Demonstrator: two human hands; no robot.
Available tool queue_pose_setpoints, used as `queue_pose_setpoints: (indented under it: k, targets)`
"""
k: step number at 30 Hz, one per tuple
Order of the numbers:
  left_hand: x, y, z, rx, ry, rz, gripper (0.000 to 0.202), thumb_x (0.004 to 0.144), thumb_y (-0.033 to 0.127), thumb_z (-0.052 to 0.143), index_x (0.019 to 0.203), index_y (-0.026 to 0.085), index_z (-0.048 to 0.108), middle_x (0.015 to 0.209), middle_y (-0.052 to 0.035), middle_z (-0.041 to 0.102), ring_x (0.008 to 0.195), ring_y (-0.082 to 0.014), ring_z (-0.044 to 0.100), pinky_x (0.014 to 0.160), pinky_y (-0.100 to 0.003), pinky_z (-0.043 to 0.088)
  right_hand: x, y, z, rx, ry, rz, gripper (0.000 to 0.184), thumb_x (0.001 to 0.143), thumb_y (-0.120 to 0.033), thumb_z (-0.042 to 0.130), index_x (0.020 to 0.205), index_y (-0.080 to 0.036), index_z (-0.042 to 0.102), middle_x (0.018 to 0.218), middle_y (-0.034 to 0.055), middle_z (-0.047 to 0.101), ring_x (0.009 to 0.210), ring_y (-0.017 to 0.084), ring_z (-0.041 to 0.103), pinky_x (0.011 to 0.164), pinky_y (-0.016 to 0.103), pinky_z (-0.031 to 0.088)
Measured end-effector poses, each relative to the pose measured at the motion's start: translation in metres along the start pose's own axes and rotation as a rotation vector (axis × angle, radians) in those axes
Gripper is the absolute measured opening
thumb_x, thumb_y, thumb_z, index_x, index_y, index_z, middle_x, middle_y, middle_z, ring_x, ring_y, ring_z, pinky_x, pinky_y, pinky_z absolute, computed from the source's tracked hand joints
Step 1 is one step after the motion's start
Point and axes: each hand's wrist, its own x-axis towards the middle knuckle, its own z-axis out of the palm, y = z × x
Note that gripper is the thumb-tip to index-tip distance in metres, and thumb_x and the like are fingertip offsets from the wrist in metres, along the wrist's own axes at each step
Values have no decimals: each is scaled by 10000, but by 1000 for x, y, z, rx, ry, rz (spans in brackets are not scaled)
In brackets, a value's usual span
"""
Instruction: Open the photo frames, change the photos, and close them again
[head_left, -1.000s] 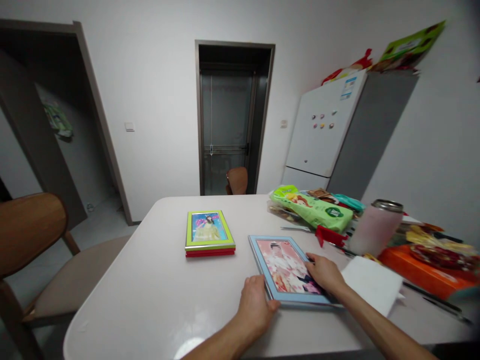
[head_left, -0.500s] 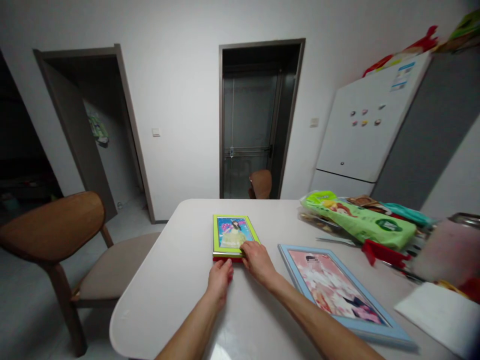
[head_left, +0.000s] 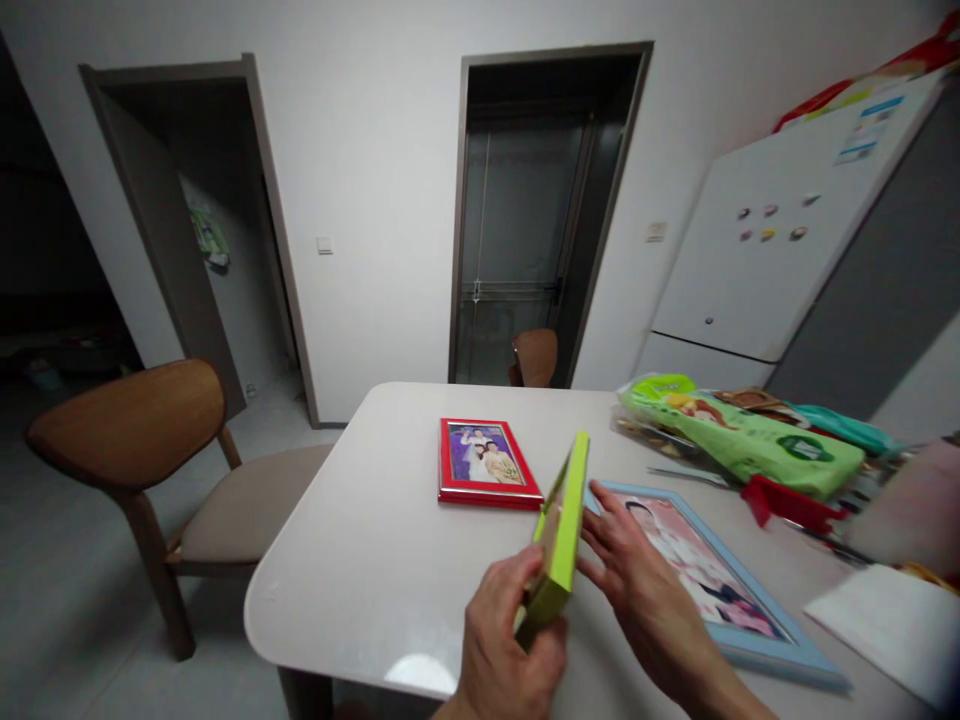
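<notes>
A green picture frame (head_left: 561, 540) is held up on edge above the white table (head_left: 360, 560), tilted so I see its side. My left hand (head_left: 502, 640) grips its lower end, fingers closed round it. My right hand (head_left: 637, 590) rests flat against its right face, fingers stretched out. A red picture frame (head_left: 484, 463) lies flat on the table beyond. A blue picture frame (head_left: 750, 625) lies flat to the right, partly under my right hand.
A wooden chair (head_left: 142, 440) stands left of the table. A green packet (head_left: 742, 435), a red tool (head_left: 787, 500) and white paper (head_left: 892, 630) lie at the right. A white fridge (head_left: 772, 240) stands behind, beside an open doorway (head_left: 540, 210).
Both hands left the blue frame, went to the stacked green and red frames, and lifted the green one toward me. The red frame is now uncovered. The camera turned left.
</notes>
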Motion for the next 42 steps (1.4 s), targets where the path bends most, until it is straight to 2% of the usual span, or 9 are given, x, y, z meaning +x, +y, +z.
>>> queue_pose_setpoints:
  k: [3, 6, 12, 18, 25, 29, 31, 35, 42]
  targets:
    - [-9, 2, 0, 207, -124, 440, 428, 740, 197, 380, 1158, 106, 387, 1062, -148, 567, 1003, -208, 514, 834, -327, 432, -20, -8, -14, 203, 29, 132, 611, 714, -488, 451, 1261, -300, 253, 1169, 60, 516, 1014, 222, 513, 780, 376, 450]
    - [-22, -11, 5, 409, -152, 661, 395, 840, 302, 241, 1084, 74, 451, 910, -141, 638, 919, -195, 568, 789, -285, 463, -28, -2, -24, 143, 3, 233, 668, 656, -415, 543, 1254, -260, 288, 1074, 63, 588, 908, 235, 575, 741, 361, 469]
    - [-45, -30, 15, 685, -75, 692, 280, 833, 192, 289, 833, 149, 566, 752, -47, 679, 665, -142, 618, 607, -222, 509, -10, 41, -28, -167, -238, 222, 542, 625, -222, 486, 1156, -129, 433, 975, 86, 632, 859, 214, 591, 739, 305, 459]
    - [-47, -35, 13, 777, -166, 652, 254, 817, 133, 330, 711, 145, 560, 742, -29, 665, 639, -135, 605, 573, -217, 508, 7, 72, -28, -914, -174, -87, 495, 583, -175, 438, 1056, -58, 520, 891, 122, 609, 822, 220, 564, 765, 320, 422]
    - [-55, -41, 13, 772, -388, 483, 190, 774, 135, 391, 868, 137, 556, 902, -79, 649, 775, -193, 592, 669, -276, 502, 11, 76, -23, -1126, -243, -227, 430, 620, -162, 426, 1026, -89, 547, 965, 123, 552, 907, 205, 525, 837, 314, 387]
    - [-43, -32, -5, 594, -599, 249, 298, 685, 248, 525, 965, 149, 540, 989, -89, 618, 883, -218, 561, 791, -304, 464, 15, 81, -21, -1162, -227, -271, 389, 617, -133, 440, 979, -121, 583, 1128, 142, 475, 1035, 225, 460, 916, 339, 328]
    - [-33, -32, -22, 581, -549, 49, 396, 670, 258, 527, 1049, 143, 511, 1081, -105, 569, 990, -237, 507, 884, -355, 397, 16, 80, -21, -1185, -243, -272, 362, 631, -137, 442, 957, -125, 598, 1125, 144, 479, 1035, 229, 460, 915, 343, 328]
    - [-18, -51, -53, 675, -261, -331, 515, 691, 205, 470, 1189, 94, 401, 1256, -140, 403, 1160, -253, 344, 975, -410, 270, 16, 77, -17, -1207, -259, -268, 298, 688, -180, 429, 914, -143, 620, 1042, 132, 518, 964, 219, 497, 861, 322, 370]
    - [-21, -72, -62, 539, -191, -420, 552, 668, 196, 478, 1201, 82, 389, 1302, -126, 337, 1185, -218, 314, 992, -356, 242, 16, 73, -11, -1260, -277, -293, 285, 755, -220, 368, 835, -174, 638, 855, 92, 530, 787, 185, 527, 712, 284, 410]
